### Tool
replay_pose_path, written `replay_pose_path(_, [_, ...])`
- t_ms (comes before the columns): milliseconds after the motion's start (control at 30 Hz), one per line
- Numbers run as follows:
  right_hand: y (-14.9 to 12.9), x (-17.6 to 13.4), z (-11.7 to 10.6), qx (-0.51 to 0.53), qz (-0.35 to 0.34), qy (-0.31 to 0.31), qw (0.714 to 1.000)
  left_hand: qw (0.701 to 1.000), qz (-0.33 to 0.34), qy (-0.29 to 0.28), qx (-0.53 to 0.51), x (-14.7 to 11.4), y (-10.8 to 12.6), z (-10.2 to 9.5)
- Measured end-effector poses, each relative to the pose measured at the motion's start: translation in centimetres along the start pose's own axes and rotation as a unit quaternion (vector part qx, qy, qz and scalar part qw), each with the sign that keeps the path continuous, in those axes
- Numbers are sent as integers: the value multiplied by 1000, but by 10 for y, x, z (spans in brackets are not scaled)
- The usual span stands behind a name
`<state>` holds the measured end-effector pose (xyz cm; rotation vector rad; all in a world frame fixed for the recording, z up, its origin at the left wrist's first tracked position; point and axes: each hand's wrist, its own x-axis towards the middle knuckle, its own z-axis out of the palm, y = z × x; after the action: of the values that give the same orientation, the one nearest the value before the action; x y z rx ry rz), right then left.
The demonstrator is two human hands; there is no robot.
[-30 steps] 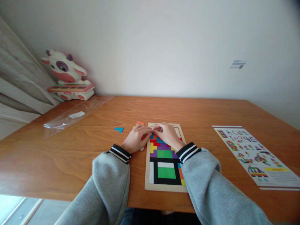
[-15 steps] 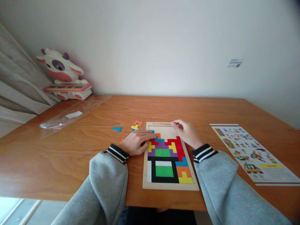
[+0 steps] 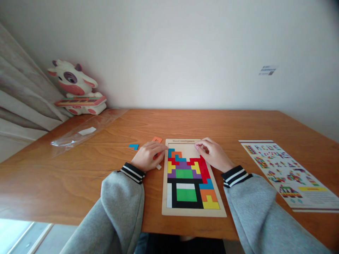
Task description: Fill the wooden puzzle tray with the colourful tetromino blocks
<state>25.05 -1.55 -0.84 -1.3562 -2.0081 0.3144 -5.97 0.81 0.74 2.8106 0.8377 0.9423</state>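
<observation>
Wooden tray (image 3: 194, 212) lies flat on the table (image 3: 111, 190), its upper part unfilled. Blue piece (image 3: 170, 152) at upper left borders this gap; in my judgement, fitting there calls for squaring edges first, then pressing flat.

Left hand (image 3: 148, 156): fingers curled by the left rim — grip cannot be told. Right hand (image 3: 212, 154): thumb and fingers drawn near each other over the gap — whether pinching anything, cannot tell.

Loose orange piece (image 3: 157, 139) lies beyond the left hand.
</observation>
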Motion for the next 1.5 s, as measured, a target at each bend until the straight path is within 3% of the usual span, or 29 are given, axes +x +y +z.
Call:
replay_pose_path(300, [3,-5,7,-27,10,-39,999,998,-40,22,49,-5,-9,-7])
replay_pose_path(433, [6,-5,5,-17,5,-60,998,984,-118,69,112,-14,-24,-19])
replay_pose_path(500, [8,-5,5,-11,4,-60,998,979,-142,68,132,-21,-33,-27])
replay_pose_path(767, [9,-5,6,4,-5,-34,999,995,-70,-38,60,-36,-37,-41])
replay_pose_path(1033, [6,-4,6,1,-17,-26,1000,999,-7,-51,15,-27,-13,-26])
replay_pose_path(1500, [0,-3,5,12,0,-12,1000,996,-50,-78,-12,-22,-4,-13])
